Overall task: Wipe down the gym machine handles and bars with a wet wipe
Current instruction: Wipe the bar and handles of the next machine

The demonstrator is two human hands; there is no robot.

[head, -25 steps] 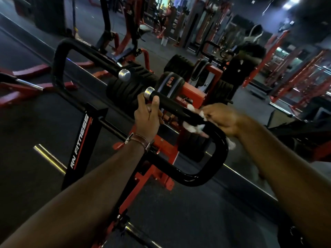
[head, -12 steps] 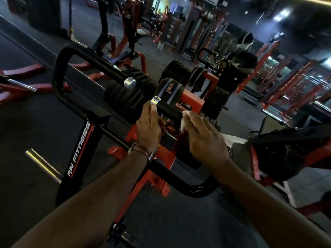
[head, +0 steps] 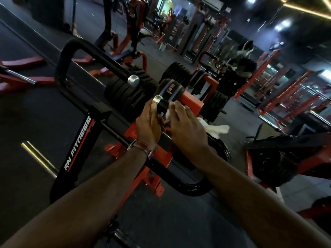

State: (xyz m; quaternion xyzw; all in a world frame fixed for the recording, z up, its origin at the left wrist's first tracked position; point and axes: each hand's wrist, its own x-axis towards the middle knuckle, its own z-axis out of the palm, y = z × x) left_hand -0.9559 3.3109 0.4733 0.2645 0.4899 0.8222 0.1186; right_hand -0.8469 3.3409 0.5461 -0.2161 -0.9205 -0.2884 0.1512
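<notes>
A black looped handle with a silver end cap (head: pixel 157 99) sticks out from the machine in the middle of the head view. My left hand (head: pixel 148 126) grips this handle just below the cap. My right hand (head: pixel 186 127) is wrapped over the same handle right beside it, holding a white wet wipe (head: pixel 215 130) against the bar; part of the wipe hangs out to the right. The handle's lower curve (head: pixel 195 189) loops under my right forearm. A second black handle (head: pixel 100 56) with a silver cap (head: pixel 133 80) stands to the left, untouched.
A black upright marked RN FITNESS (head: pixel 80 140) stands left of my arms. Black weight plates (head: pixel 129 97) on a red frame (head: pixel 193 104) sit behind the handles. More red machines fill the back and right. A chrome bar (head: pixel 38 158) lies on the dark floor at left.
My right hand slid with the wipe up the handle from its lower bend to beside my left hand near the cap. My left hand kept its grip.
</notes>
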